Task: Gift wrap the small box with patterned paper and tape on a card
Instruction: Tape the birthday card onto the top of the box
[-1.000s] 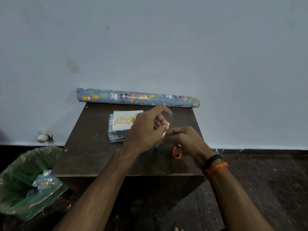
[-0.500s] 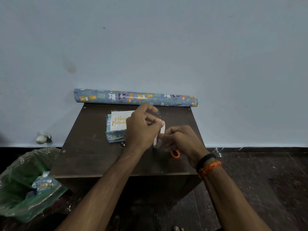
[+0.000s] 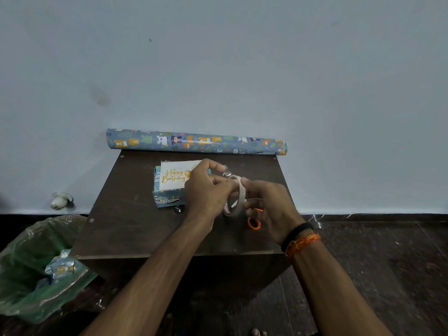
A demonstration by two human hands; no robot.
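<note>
Surroundings: dark brown square wooden table (image 3: 126,229) set against a pale blue-grey wall (image 3: 218,69); dark floor (image 3: 388,275) below.
Roll at rear: long roll of blue wrapping paper printed with cartoon animals (image 3: 196,142), lying along the table's far edge, against the wall.
Scissors: orange-handled (image 3: 253,223), flat on the table just under the right hand; blades hidden by that hand.
Small dark item: just in front of the box (image 3: 179,209), too small to identify.
Wall fitting: small white object (image 3: 59,201) low on the wall, left of the table.
Obstructions: left hand covers the right part of the card and box; both forearms cross the near table edge.
Box: small, wrapped in blue patterned paper (image 3: 167,198), resting on the table left of centre, near face showing a spotted animal print.
Card: white, gold "Happy Birthday" lettering (image 3: 173,177), lying on top of the box.
Tape: off-white ring of clear adhesive tape (image 3: 238,196), held upright above the table between both hands, right of the box.
Left hand (image 3: 206,192): fingers curled, thumb and forefinger pinching a short pulled length of clear tape at the ring's top.
Right hand (image 3: 271,207): fingers curled round the ring's right side, gripping it; black and orange bands at the wrist.
Container: green translucent plastic bag (image 3: 21,282) on the floor at lower left, mouth open.
Contents: crumpled scraps of blue patterned paper (image 3: 60,266).
</note>
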